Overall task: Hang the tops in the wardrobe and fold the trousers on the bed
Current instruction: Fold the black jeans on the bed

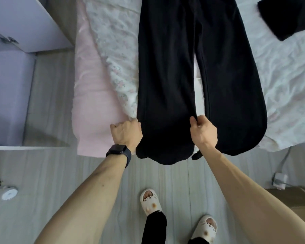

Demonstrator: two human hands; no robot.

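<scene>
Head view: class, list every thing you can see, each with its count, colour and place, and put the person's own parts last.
Trousers: 1, black, flat on the bed, hems over its near edge.
Garment: 1, black, on the bed, top right.
Bed: 1, white cover, pink sheet at left.
Wardrobe: 1, lilac, far left.
Floor: 1, grey planks, below the bed.
Disc: 1, white, on the floor, left.
Plug: 1, white, on the floor, right.
Watch: 1, black, left wrist.
Slippers: 2, cream, on the feet.
Left hand: 1, grips the trousers' outer edge.
Right hand: 1, grips the trousers between the legs.
</scene>
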